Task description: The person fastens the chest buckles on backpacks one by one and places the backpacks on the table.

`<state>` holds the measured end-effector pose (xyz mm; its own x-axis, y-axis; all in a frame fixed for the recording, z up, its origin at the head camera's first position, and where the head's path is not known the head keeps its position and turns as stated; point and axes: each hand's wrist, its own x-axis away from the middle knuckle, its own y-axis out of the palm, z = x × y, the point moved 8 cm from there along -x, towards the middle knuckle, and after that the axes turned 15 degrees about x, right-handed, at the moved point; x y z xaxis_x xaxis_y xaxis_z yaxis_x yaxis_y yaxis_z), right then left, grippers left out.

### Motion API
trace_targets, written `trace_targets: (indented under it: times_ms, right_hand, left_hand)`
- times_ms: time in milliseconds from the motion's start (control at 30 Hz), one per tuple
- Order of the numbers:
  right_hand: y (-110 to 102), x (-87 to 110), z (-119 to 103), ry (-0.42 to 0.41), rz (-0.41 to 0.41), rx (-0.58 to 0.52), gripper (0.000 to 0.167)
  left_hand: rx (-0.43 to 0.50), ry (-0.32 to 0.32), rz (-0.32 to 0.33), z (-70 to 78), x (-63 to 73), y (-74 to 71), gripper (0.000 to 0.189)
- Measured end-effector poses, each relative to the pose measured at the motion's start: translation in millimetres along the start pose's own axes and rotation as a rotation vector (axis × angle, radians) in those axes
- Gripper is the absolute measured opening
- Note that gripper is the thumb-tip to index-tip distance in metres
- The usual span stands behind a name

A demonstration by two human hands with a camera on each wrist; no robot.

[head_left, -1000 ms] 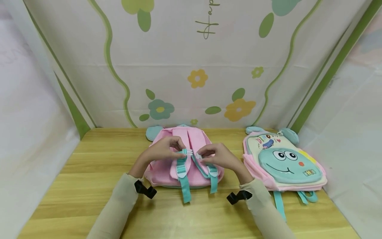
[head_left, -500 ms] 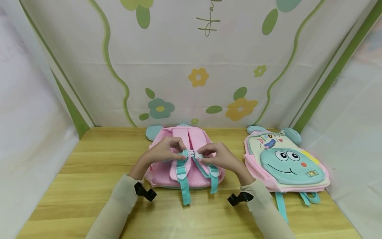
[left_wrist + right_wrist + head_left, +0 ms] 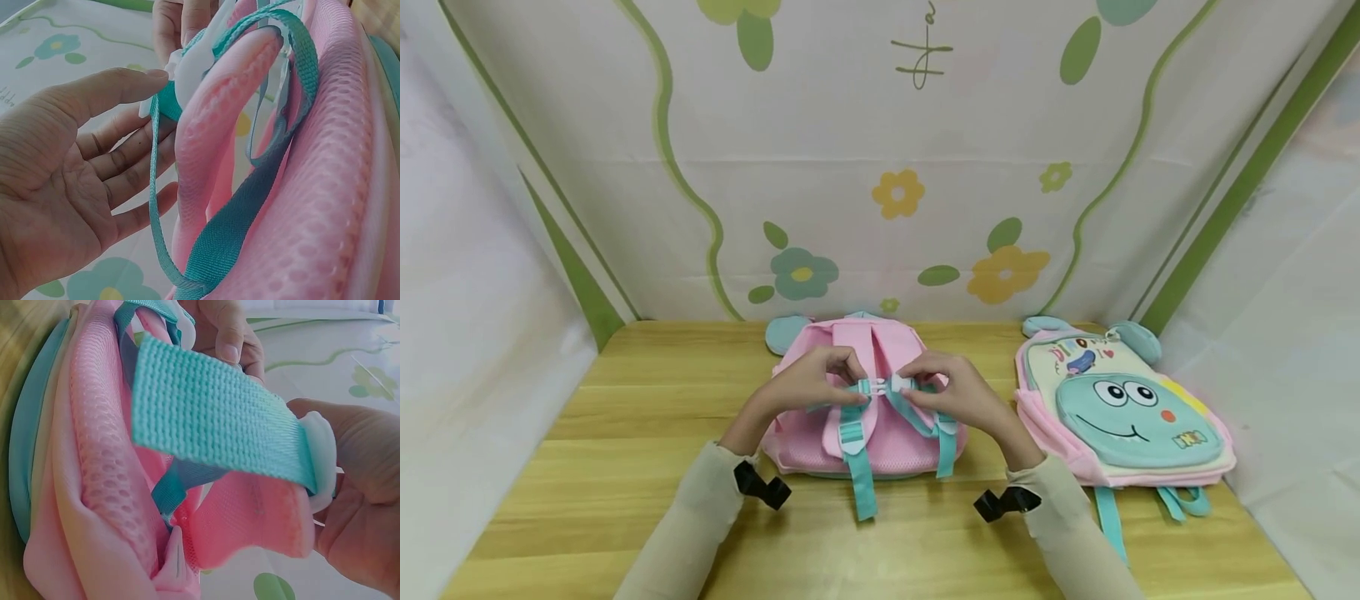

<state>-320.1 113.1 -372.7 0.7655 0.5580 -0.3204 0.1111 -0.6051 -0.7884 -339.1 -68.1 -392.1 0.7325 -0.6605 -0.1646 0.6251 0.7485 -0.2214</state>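
A pink backpack (image 3: 880,457) lies at the table's far edge with its shoulder straps facing up. My left hand (image 3: 812,379) pinches the pronged half of a white side-release buckle (image 3: 877,387) on a teal strap. Between the thumb and fingers of my right hand (image 3: 958,392) is the buckle's socket half (image 3: 900,383). The prongs point at the socket; whether they touch it, I cannot tell. In the left wrist view my thumb presses on the white plastic beside a pink shoulder strap (image 3: 219,100). A wide teal webbing end (image 3: 219,412) crosses the right wrist view.
A second backpack (image 3: 1138,417) with a cartoon face lies on the right, its teal straps hanging toward the front. The wooden table (image 3: 647,467) is bounded by a flower-printed cloth (image 3: 820,200) at the back and white cloth at both sides.
The right hand has turned the socket half toward the prongs and drawn its teal strap outward. The left hand has hardly moved. The view has shifted slightly.
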Motion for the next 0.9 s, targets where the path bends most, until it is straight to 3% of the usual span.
trace_targets:
  times_ms: [333, 900]
  right_hand:
    - [-1.0, -1.3, -2.8, -0.020, 0.002, 0.020, 0.021]
    - [1.1, -2.2, -3.9, -0.013, -0.017, 0.035, 0.026]
  left_hand:
    - [0.028, 0.015, -0.005, 1.7, -2.1, -0.4, 0.021]
    - [0.021, -0.011, 0.012, -0.1, 0.2, -2.9, 0.022]
